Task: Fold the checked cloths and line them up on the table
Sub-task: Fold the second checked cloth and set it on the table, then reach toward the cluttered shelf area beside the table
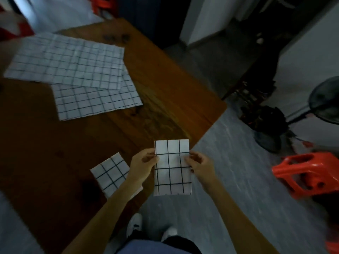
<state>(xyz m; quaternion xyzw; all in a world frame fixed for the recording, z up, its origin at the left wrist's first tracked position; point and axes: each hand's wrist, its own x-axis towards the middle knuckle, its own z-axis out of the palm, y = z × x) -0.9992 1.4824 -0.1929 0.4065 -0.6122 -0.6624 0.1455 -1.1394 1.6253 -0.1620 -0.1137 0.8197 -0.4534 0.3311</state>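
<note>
Partway through, by my read. I had one folded cloth (109, 174) already down on the wooden table (165, 92), lower centre-left of frame, partly hidden under my left forearm. A second, the held cloth (172, 167), was folded to a narrow rectangle and hung in the air at lower centre, over the table's near corner and the grey floor (229, 171), not yet placed. My left hand (143, 165) pinched its left edge, fingers and thumb clamped on the fabric; my right hand (199, 162) pinched the right edge the same way.

Left to do: two unfolded cloths lay in the upper left, the top flat cloth (67, 61) overlapping the lower flat cloth (97, 101). Both wanted folding, then lining up beside the first.

Materials: thin white fabric with a black grid, soft, faint creases, edges crisp where folded. Table a warm brown board, glossy, grain visible. An orange plastic stool (308, 175) stood at right. Frame dim and blurred at the edges.
</note>
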